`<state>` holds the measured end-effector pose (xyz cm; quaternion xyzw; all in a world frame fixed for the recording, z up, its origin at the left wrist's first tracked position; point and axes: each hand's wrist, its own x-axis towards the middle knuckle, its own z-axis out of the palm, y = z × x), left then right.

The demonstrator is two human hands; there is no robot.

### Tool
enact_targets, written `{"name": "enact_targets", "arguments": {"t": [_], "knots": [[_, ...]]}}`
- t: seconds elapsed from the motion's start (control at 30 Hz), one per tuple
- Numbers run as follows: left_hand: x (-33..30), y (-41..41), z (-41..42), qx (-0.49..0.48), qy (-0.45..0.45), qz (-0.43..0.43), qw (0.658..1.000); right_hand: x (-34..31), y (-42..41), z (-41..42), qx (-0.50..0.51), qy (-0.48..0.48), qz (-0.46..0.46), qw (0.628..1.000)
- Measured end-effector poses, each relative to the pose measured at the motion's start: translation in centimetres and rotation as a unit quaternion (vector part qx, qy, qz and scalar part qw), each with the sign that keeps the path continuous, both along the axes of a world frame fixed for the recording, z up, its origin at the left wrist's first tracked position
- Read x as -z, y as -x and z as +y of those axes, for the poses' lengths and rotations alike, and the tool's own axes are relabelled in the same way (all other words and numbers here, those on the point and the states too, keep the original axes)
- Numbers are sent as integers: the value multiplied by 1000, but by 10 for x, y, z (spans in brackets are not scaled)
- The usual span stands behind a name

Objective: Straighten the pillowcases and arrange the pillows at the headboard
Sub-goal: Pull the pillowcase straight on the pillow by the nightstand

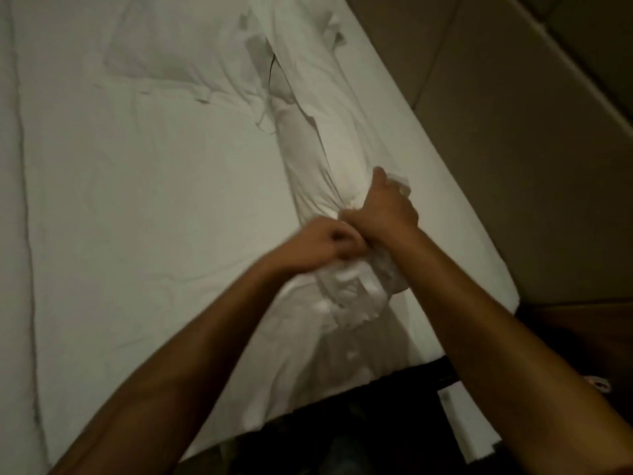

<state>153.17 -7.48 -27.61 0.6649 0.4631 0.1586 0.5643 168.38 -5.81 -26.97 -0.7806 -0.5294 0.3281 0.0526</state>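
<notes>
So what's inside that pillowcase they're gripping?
A pillow fills the pillowcase, bulging the fabric. The pillow itself is covered. The left hand and right hand bunch its near end.

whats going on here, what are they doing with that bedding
A person stands at the edge of a white bed and works on a pillow that lies lengthwise along its right side. Both hands are closed on the bunched near end of its pillowcase: the left hand grips the gathered cloth, the right hand presses just beyond it. Another pillow lies farther up the bed.
</notes>
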Motion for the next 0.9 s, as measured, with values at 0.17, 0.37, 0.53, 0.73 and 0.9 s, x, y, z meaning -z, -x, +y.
{"name": "enact_targets", "arguments": {"t": [0.17, 0.37, 0.53, 0.73, 0.9], "knots": [[-18, -18, 121, -367, 59, -1, 928, 14, -46, -17, -35, -73, -69, 994], [8, -147, 172, -195, 64, 197, 959, 9, -69, -72, -44, -362, -295, 883], [43, -198, 164, -153, -167, 317, 921, 13, -138, -82, 39, -210, -246, 946], [37, -257, 153, -204, -201, 210, 935, 33, -197, -106, 166, 54, 43, 984], [7, -301, 135, -299, -135, 30, 944, -10, -283, -127, 245, -59, -106, 962]]}}
